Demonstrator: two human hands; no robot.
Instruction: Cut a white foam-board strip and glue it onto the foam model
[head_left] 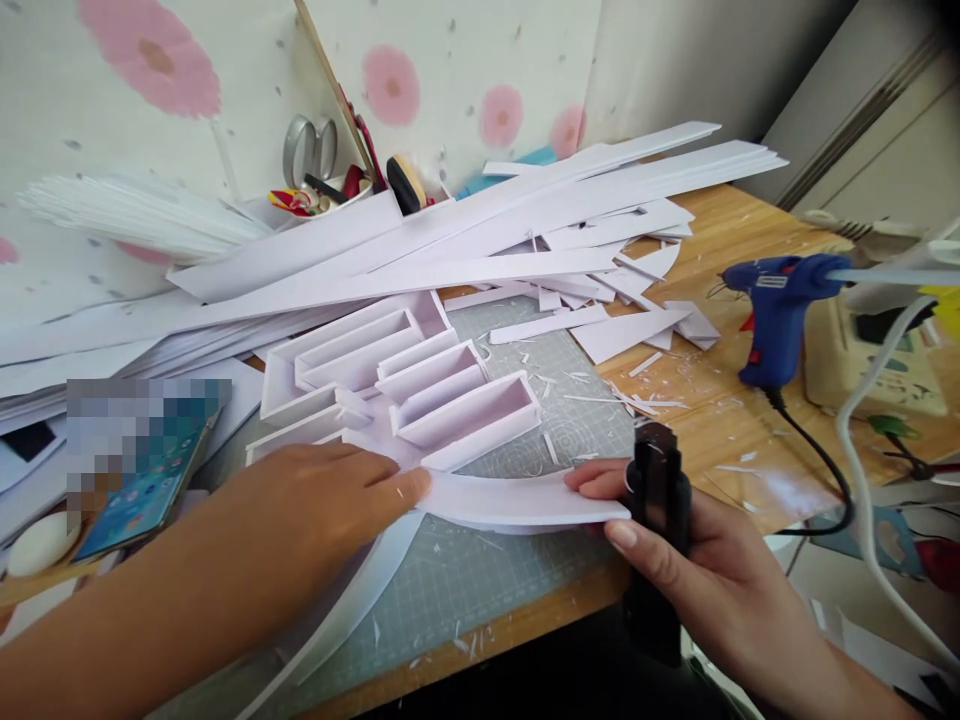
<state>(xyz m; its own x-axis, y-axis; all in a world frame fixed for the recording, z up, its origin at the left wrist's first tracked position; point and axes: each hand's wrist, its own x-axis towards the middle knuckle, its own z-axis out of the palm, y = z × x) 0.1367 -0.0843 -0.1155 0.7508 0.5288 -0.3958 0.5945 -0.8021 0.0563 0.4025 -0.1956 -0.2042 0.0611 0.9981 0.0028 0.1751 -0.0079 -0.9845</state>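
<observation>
A white foam-board frame with several box-shaped outlines stands on the grey cutting mat. My left hand lies over its near side, fingers closed at the left end of a curved white foam strip. The strip bows from there to my right hand, whose thumb and fingers are at its other end. My right hand also grips a black hand-held tool, held upright; its exact kind is unclear. A second long white strip curves down toward me below my left wrist.
Long white strips and cut scraps lie across the back. A blue glue gun stands at right, its black cord looping down. A phone lies at left. Scissors stand in a holder behind.
</observation>
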